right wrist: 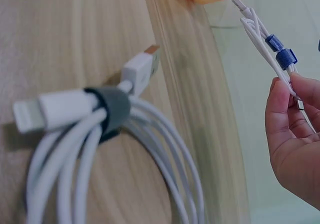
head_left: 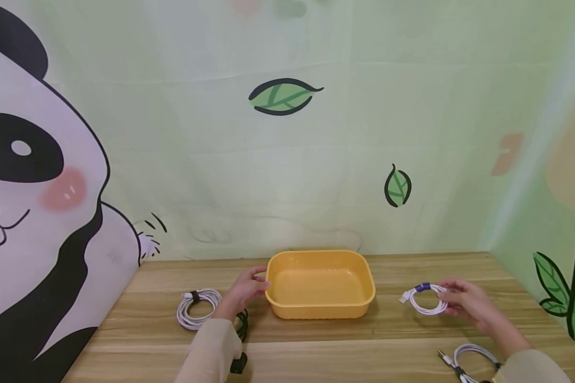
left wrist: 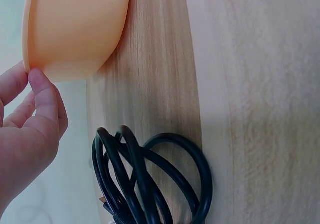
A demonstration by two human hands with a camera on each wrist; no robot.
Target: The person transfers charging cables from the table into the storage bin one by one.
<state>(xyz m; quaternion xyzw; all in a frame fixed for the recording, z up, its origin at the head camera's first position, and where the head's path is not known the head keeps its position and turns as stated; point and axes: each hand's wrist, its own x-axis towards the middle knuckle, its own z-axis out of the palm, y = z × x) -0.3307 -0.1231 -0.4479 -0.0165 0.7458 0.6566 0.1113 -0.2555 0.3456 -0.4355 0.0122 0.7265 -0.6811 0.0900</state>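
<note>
- The right grip (head_left: 468,302) pinches the blue-tied cable (head_left: 428,311) between thumb and fingers; that coil, right of the bin (head_left: 321,312) and apart from it, looks raised above the counter (head_left: 340,346).
- The left grip (head_left: 246,289) has thumb and fingers closed together on the bin's left rim.
- The cable should be light and limp, its loops likely to sag; the tie (head_left: 423,287) is probably the surest hold.
- The bin looks like smooth, stiff plastic, light enough to slide; its rim gives a good edge.
- Fingers cover part of the blue-tied cable. The left sleeve (head_left: 210,351) hides some of the black cable (left wrist: 142,176); a black block (head_left: 238,364) beside that sleeve is hard to identify. The front white coil (head_left: 476,348) is cut off at the head view's lower edge.
</note>
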